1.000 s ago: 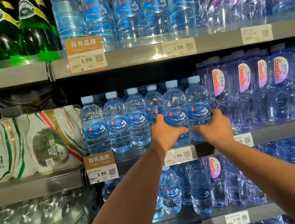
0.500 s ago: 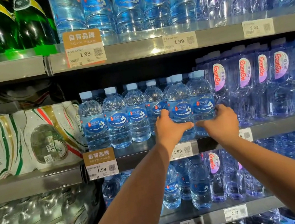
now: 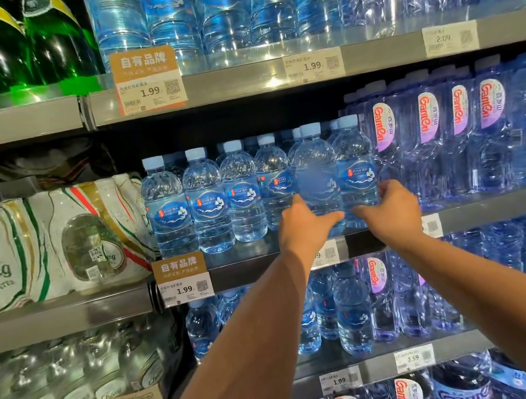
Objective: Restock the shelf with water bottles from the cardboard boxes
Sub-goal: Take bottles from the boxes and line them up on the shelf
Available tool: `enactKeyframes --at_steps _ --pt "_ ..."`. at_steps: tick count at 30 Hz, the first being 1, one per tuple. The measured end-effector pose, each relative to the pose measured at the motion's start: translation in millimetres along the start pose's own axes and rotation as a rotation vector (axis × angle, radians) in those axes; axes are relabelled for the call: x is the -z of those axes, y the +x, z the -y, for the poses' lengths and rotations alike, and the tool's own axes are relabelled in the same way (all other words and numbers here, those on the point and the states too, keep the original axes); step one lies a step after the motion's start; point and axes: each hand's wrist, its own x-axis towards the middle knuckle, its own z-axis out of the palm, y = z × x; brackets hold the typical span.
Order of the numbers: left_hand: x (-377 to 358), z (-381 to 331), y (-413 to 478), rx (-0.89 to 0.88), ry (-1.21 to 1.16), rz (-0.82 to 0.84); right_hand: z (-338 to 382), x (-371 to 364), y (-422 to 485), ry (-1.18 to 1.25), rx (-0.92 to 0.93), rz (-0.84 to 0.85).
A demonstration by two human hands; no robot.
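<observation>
While the left grip (image 3: 306, 227) and right grip (image 3: 391, 211) each clasp a full water bottle (image 3: 316, 164) low, it likely handles heavy, slick.

You have two bare arms. Your left arm (image 3: 243, 354) and your right arm (image 3: 505, 300) are long and slim, bare right up. Your left hand (image 3: 302, 227) and right hand (image 3: 391, 211) are bare too.
</observation>
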Motion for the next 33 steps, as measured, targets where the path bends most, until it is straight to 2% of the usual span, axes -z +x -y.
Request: enactKeyframes --at_steps 3,7,11,15,19,24,33 --pt "5.9 -7.1 -11.6 0.007 0.204 0.023 2.6 10.4 -3.7 -0.171 0.048 0.096" --pt "16.1 -8.8 -34.6 -0.027 0.589 0.123 8.3 28.6 -12.7 -0.609 0.132 0.338" --pt "23.3 -10.0 -59.1 -0.086 0.864 0.181 9.6 42.0 -25.8 -0.776 0.228 0.462" --pt "25.7 -13.0 -86.4 -0.070 0.857 0.182 13.5 55.1 -46.6 -0.779 0.257 0.541" --pt "32.6 -12.6 -113.4 -0.001 0.878 0.282 16.3 65.5 -74.7 -0.814 0.280 0.621" --pt "43.7 -6.7 -149.9 -0.004 0.919 0.350 24.4 77.6 -113.2 -0.816 0.270 0.671" --pt "70.5 36.0 -254.8 0.015 0.907 0.465 29.5 85.4 -235.6 -0.871 0.227 0.766"
